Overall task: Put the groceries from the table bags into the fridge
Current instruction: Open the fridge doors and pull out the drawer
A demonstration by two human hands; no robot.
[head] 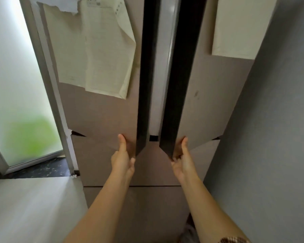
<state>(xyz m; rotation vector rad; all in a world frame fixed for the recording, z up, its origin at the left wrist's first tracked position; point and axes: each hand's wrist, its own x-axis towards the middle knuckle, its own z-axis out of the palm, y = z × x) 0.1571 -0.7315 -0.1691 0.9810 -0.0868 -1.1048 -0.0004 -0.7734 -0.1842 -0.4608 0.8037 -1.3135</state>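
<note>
Nearest me was a pale surface (33, 207) at lower left. My left hand (123, 160) gripped the bottom corner of the left door (98, 116), and my right hand (182, 161) gripped the right door (209, 106), both doors slightly ajar. The fridge (147, 174) stood between a frosted window (12, 85) and a grey wall (270, 137), with paper (102, 50) stuck higher up.

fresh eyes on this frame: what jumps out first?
Dead centre, the left hand grips the lower inner corner of the left fridge door and the right hand grips that of the right fridge door. Both doors are ajar, with a bright gap between their dark edges. Next come the creased paper sheets stuck high on the left door, and the frosted window at far left.
</note>
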